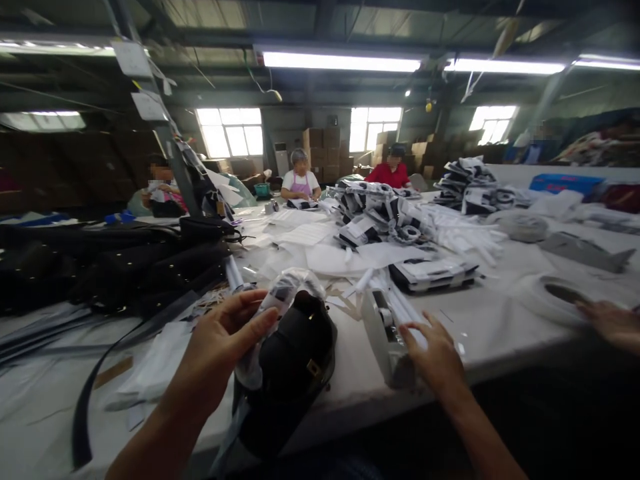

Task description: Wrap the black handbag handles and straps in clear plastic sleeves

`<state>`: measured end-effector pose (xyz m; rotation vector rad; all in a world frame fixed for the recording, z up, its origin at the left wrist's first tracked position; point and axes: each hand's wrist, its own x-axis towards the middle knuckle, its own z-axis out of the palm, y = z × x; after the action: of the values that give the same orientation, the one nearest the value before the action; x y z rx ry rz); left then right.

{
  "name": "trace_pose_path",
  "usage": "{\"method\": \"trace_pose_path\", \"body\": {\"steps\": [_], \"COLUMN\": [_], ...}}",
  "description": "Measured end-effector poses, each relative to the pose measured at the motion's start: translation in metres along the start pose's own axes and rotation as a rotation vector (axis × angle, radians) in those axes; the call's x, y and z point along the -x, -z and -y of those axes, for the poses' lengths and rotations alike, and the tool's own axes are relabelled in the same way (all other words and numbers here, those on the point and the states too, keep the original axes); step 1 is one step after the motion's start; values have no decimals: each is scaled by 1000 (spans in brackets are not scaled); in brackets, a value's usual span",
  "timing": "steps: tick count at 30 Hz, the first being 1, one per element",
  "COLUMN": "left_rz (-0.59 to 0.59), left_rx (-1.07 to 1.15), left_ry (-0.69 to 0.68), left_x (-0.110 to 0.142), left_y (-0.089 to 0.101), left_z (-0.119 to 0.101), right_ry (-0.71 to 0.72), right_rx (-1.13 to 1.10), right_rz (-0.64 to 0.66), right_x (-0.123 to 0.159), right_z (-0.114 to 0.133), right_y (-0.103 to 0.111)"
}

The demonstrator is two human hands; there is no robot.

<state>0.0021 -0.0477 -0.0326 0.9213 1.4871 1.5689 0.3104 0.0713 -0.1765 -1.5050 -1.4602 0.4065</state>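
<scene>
In the head view, my left hand (225, 340) is closed round a clear-wrapped pale strip, apparently the handle (293, 283) of a black bag (293, 350) with small gold fittings. The bag stands tilted at the table's front edge, its lower part dark and hard to make out. My right hand (437, 357) is at the right side of a grey tape dispenser (377, 337) with a roll in it. Its fingers are bent together at the dispenser; whatever lies between them is too small to tell.
A co-worker's hand (615, 323) touches a large white roll (555, 297) at the right. Black bags (125, 267) are heaped at the left. Wrapped pieces (375, 210) and white tubes (460, 230) are piled mid-table. A flat wrapped bag (433, 273) lies behind the dispenser. Several people sit across the table.
</scene>
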Motion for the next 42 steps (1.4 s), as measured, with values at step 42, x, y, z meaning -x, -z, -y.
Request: {"method": "trace_pose_path", "body": {"steps": [42], "left_rz": [56], "left_rx": [-406], "left_ry": [-422], "left_x": [7], "left_y": [-11], "left_z": [9], "right_ry": [87], "right_rx": [-888], "right_rz": [670], "right_x": [50], "right_z": [184], "right_y": [-25]}}
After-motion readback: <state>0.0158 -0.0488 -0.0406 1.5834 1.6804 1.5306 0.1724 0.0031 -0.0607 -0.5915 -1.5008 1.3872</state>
